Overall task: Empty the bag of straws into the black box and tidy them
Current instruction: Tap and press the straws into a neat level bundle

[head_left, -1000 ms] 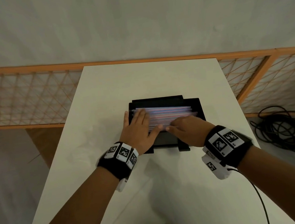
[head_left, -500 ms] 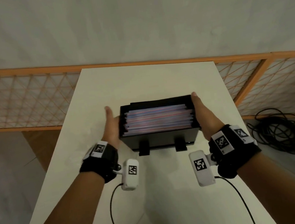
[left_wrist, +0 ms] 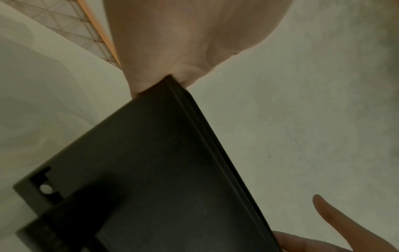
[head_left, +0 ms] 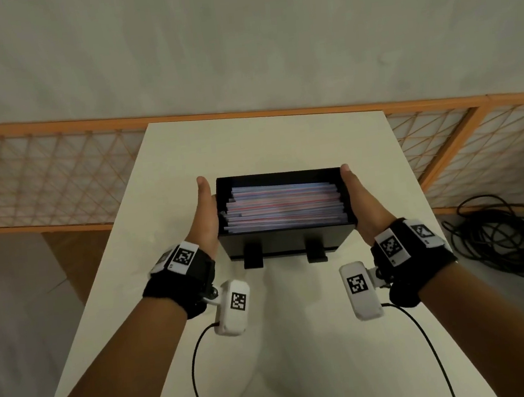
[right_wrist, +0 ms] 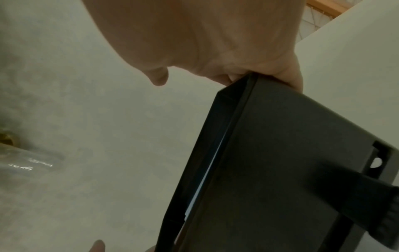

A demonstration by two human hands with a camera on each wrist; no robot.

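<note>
Holding: both hands carry the black box (head_left: 287,242) between them, one at each short end, above the white table (head_left: 247,141).
Left hand: the left hand (head_left: 204,218) lies flat against the box's left wall, fingers straight and pointing away from the person, thumb along the top edge; it presses the wall and does not curl round it. In the left wrist view the palm (left_wrist: 172,42) meets the box's corner, and a fingertip of the other hand shows at the lower right.
Right hand: the right hand (head_left: 360,201) mirrors it on the right wall, fingers extended and flat, heel of the palm near the front corner. In the right wrist view the palm (right_wrist: 215,34) sits on the box's upper corner.
Box: open at the top, level, with two short black tabs (head_left: 252,255) hanging below its front face; whether these touch the table I cannot tell.
Straws: the straws (head_left: 284,207) lie inside the box in a stack, lengthwise from left wall to right wall, pink, blue and white, with ends slightly uneven at the left.
Wrists: black bands with square markers on both wrists; a white camera unit (head_left: 233,306) hangs off each.
Surroundings: an orange-framed lattice fence (head_left: 40,187) behind the table; dark cables (head_left: 500,236) coiled on the floor at right.
</note>
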